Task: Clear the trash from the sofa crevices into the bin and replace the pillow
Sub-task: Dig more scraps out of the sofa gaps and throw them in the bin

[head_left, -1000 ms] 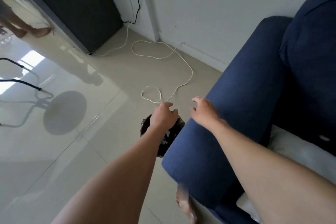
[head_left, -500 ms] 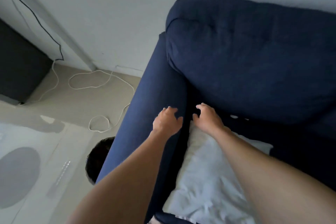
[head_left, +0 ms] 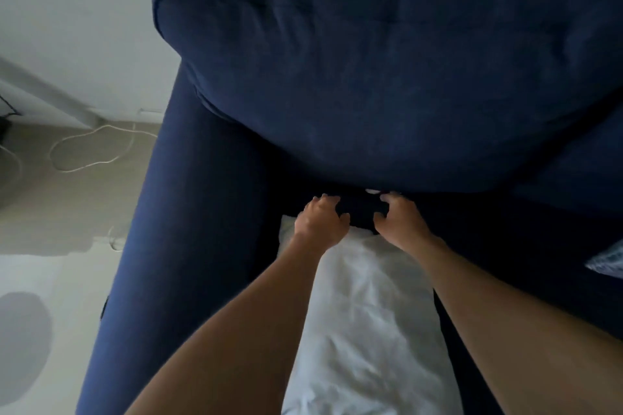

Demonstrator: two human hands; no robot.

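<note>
— How many hands are on the sofa [head_left: 371, 77], and what are they doing?

— Two, both bare. The left hand [head_left: 320, 221] hangs above the far end of the one white pillow [head_left: 364, 330], fingers curled and spread, gripping nothing. The right hand [head_left: 401, 224] is just beside it, over the dark seat, fingers likewise loosely bent and holding nothing.

— Where is the trash?

— One small white scrap [head_left: 372, 191] shows in the crevice where the back cushion [head_left: 387, 61] meets the seat, just beyond the fingertips and between the two hands. A second pale speck beside the right fingertips is too small to tell.

— And the pillow?

— It lies lengthwise on the seat, crumpled, beside the one armrest [head_left: 175, 212] in view, running under both forearms.

— Anything else?

— One patterned piece of fabric [head_left: 606, 259] at the right edge of the seat, and one white cable [head_left: 84, 152] looped on the floor [head_left: 67, 199] left of the sofa. The bin cannot be made out.
</note>
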